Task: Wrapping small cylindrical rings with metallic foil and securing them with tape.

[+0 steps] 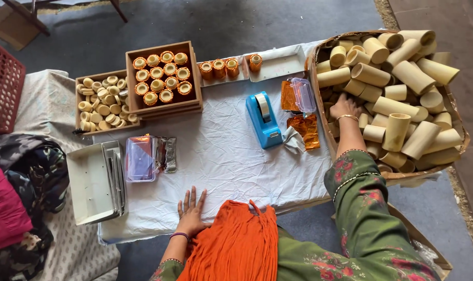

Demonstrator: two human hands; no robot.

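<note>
bamboo within reach, tape in the middle

bamboo tubes point(398, 78) fill the wide basket point(313, 57) just right of the blue tape dispenser point(264, 119), heaped loose so any one can be picked from the top. i see my right hand point(343, 106) reaching past the dispenser into the near left edge of that pile, fingers bent down among the tubes; whether it has closed on one i cannot tell, since the fingertips sink out of view. my left hand point(191, 211) lies flat and empty on the white cloth point(221, 156), below and left of the dispenser, fingers spread. i judge it is there as a prop while the other arm stretches.

the dispenser sits at the centre of the cloth, and i judge everything is ranged around it for easy reach. just right of it lie orange foil sheets point(305, 130) and a clear plastic box point(303, 94). up and left of it, a wooden box point(163, 75) holds foil-wrapped caps in rows, and a short row of wrapped pieces point(219, 68) stands above the dispenser. further left, a second box holds plain caps point(102, 103). left and below, grey trays point(96, 182) are stacked beside another clear box point(141, 158).
</note>
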